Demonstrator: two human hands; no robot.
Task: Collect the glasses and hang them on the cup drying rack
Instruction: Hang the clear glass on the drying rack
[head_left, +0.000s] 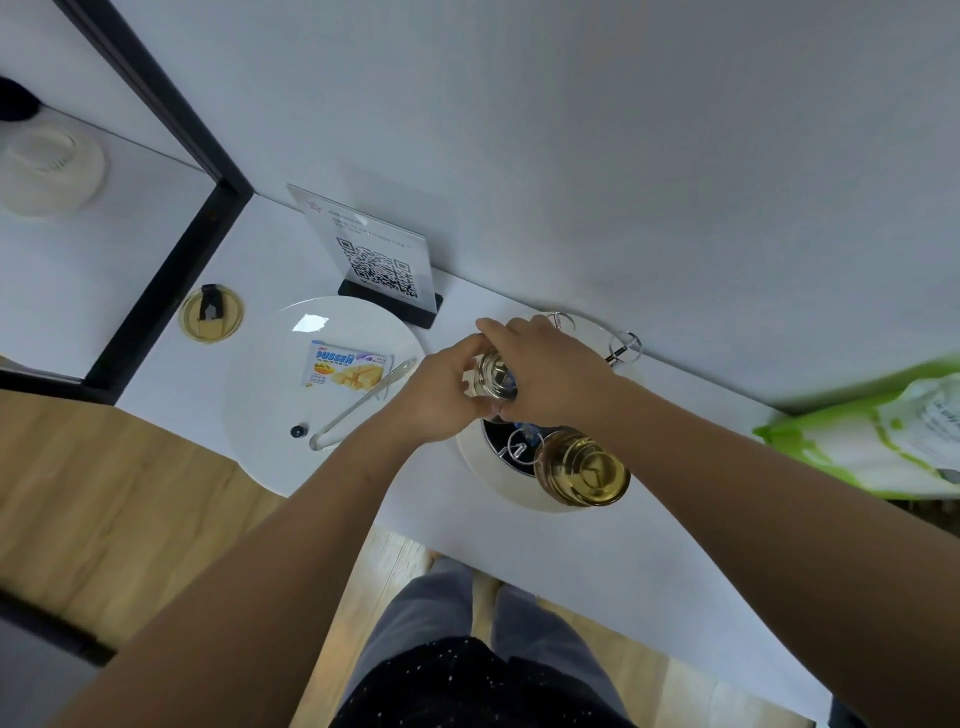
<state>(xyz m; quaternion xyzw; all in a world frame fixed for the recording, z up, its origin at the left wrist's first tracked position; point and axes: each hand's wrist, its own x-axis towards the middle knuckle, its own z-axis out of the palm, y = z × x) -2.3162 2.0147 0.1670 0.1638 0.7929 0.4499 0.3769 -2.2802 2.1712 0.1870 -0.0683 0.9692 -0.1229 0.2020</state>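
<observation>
Both hands meet over the cup drying rack (498, 478) w/ a clear glass (494, 378) held upside down between them – left hand (441, 395) has fingers curled round its left side, right hand (550, 374) grips it from above and the right, fingertips (485, 327) arched over the top. Glass sits above the rack's dark centre; can't tell if it's on a prong yet. A second glass (584, 467), amber-tinted, already hangs inverted on the rack's near-right side. One bare wire loop (626, 345) sticks out at the far right by the wall. Left of the rack – white plate (260, 415) w/ a snack packet (347, 370) and clear tongs (363, 402); QR sign stand (376, 260) behind it.
</observation>
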